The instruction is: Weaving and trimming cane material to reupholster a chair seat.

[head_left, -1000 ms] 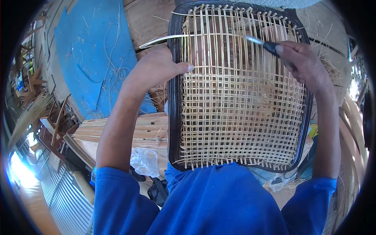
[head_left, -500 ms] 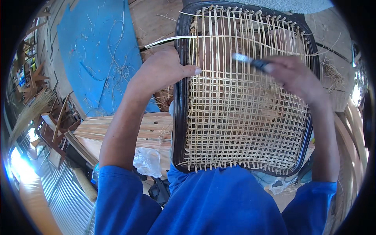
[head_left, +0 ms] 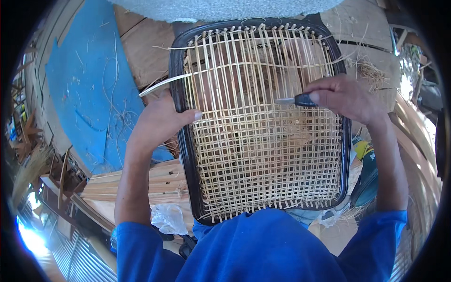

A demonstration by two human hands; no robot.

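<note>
- since the earlier frame the right hand (head_left: 345, 98) has slid lower across the weave, from the upper right of the frame toward its middle right.
- lowest in frame, the blue shirt (head_left: 263, 249) fills the bottom edge.
- just above it, the woven cane panel (head_left: 265, 141) in its black frame sits at frame centre, tilted slightly.
- left hand (head_left: 162, 120), centre left, has its fingers curled tight round the black rim, thumb on the weave.
- right-hand fingers are closed round a dark-handled tool (head_left: 296, 100), tip touching the cane.
- upper left, a blue sheet (head_left: 84, 89) lies on the floor.
</note>
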